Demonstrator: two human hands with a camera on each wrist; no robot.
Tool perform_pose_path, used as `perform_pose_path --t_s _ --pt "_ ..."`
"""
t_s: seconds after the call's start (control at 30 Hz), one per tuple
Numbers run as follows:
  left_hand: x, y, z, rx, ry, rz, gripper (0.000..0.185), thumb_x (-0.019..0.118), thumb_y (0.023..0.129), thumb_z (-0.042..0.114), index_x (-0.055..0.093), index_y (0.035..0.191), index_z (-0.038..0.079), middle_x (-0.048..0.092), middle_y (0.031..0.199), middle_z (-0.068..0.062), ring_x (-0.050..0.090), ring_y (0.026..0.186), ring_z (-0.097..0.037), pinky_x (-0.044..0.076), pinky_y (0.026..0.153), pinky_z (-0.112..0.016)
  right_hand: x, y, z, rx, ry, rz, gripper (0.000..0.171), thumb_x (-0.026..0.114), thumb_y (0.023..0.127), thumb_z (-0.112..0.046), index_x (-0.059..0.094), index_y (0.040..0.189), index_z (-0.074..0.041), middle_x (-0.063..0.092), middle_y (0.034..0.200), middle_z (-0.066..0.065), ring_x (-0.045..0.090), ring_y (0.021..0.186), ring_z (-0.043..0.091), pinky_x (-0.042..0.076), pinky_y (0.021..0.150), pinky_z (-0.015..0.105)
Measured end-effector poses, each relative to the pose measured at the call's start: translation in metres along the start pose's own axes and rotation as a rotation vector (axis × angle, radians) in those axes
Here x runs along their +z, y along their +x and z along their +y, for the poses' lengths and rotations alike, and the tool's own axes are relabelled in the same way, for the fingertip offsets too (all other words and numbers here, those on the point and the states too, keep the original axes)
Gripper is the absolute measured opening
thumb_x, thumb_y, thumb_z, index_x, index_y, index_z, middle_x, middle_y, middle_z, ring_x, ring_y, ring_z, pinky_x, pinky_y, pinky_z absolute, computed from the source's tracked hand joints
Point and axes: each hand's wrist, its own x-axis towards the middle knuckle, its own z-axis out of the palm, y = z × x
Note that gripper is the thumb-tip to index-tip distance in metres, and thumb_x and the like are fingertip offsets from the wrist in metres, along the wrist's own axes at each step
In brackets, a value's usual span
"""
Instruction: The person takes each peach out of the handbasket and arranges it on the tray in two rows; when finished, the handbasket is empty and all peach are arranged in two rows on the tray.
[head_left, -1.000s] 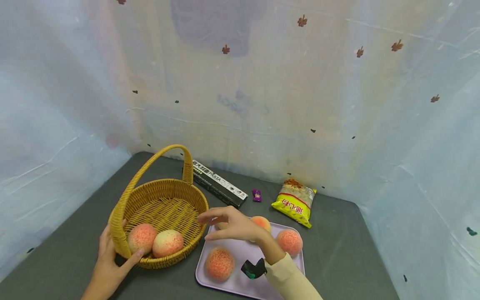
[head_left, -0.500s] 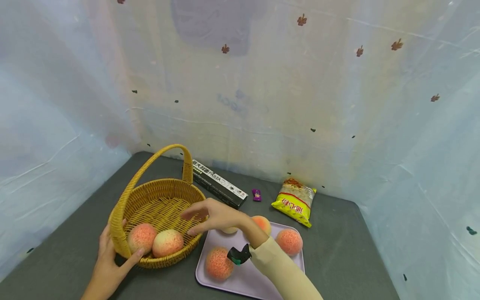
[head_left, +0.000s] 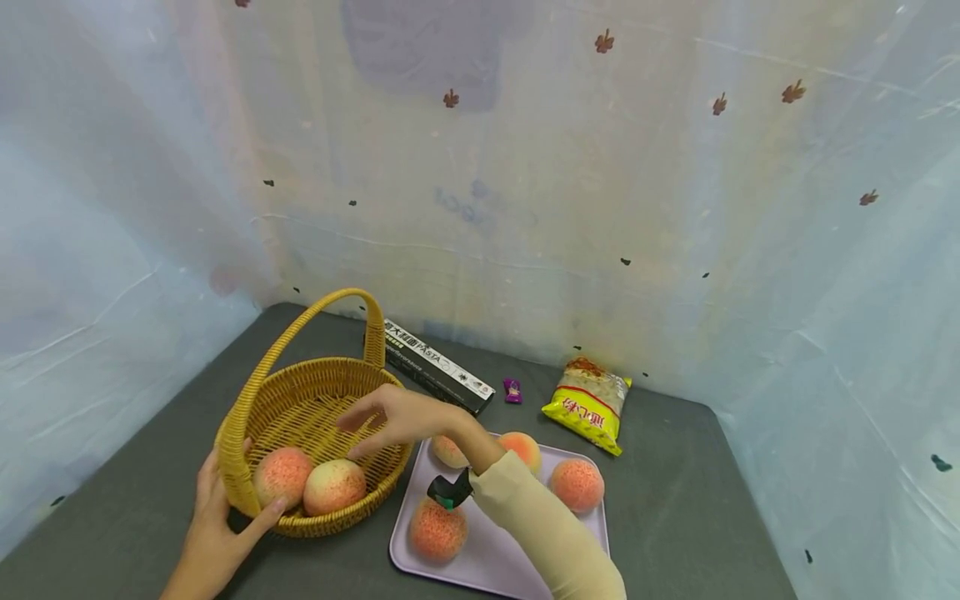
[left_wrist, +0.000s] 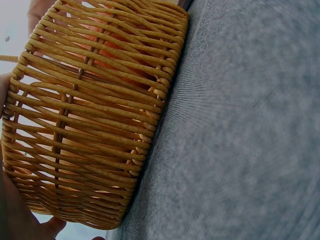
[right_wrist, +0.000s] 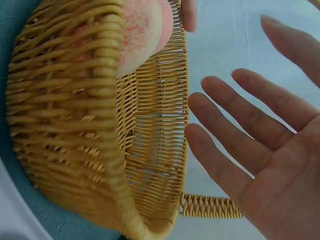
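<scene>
A yellow wicker basket [head_left: 315,400] with a tall arched handle stands at the left of the table. Inside, near its front, lie a pink peach [head_left: 284,479] and a paler peach [head_left: 334,487]. My left hand [head_left: 217,521] grips the basket's near left rim, thumb over the edge and fingers outside by the handle base. Over the basket's right part hovers my right hand [head_left: 408,414], holding nothing. Its fingers are spread and slightly bent in the right wrist view, palm [right_wrist: 295,170] bare. The left wrist view shows the basket's woven side [left_wrist: 95,115] close up.
Right of the basket lies a lilac tray [head_left: 495,562] bearing several peaches, among them a front one [head_left: 438,530] and a right one [head_left: 577,485]. Behind are a black pasta box [head_left: 438,367], a small purple candy [head_left: 512,391] and a yellow food bag [head_left: 588,405].
My right hand has moved left, from the tray's edge to over the basket, and stays without anything in it. The left hand, basket and peaches have not visibly moved.
</scene>
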Motion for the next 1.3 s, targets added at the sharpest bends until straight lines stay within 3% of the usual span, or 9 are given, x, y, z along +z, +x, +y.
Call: perform_pose_path --t_s 0.5,0.83,1.17,1.3 --pt "-0.001 0.002 -0.001 0.009 -0.001 0.005 0.089 0.077 0.086 0.006 0.027 0.159 0.018 -0.001 0.164 -0.005 -0.006 0.15 -0.019 0.006 0.101 -0.081 -0.002 0.031 -0.007 0.05 -0.03 0.02 0.047 0.074 0.092 -0.019 0.062 0.134 -0.004 0.065 0.13 0.003 0.059 0.116 0.005 0.045 0.093 0.014" --pt "0.0 0.001 -0.002 0.024 -0.001 -0.001 0.086 0.076 0.087 0.004 0.029 0.158 0.013 0.003 0.163 -0.01 -0.006 0.148 -0.01 0.005 0.1 -0.081 0.002 0.058 -0.015 0.092 -0.145 -0.122 0.05 0.074 0.092 -0.022 0.06 0.136 -0.003 0.063 0.133 0.005 0.061 0.117 0.009 0.043 0.092 0.011" --pt "0.0 0.0 -0.001 0.005 -0.009 -0.007 0.091 0.075 0.087 0.004 0.024 0.16 0.018 -0.005 0.164 -0.006 -0.009 0.149 -0.022 0.006 0.098 -0.082 0.009 0.082 -0.018 0.147 -0.2 -0.247 0.06 0.077 0.089 -0.023 0.055 0.142 -0.006 0.058 0.14 0.002 0.054 0.122 0.007 0.041 0.09 0.01" --pt "0.001 -0.001 -0.001 0.013 -0.004 -0.007 0.092 0.076 0.086 0.003 0.024 0.16 0.018 -0.003 0.164 -0.008 -0.008 0.149 -0.02 0.007 0.098 -0.083 0.014 0.088 -0.014 0.195 -0.207 -0.289 0.065 0.078 0.089 -0.025 0.051 0.146 -0.011 0.054 0.144 -0.003 0.049 0.127 0.005 0.039 0.09 0.01"
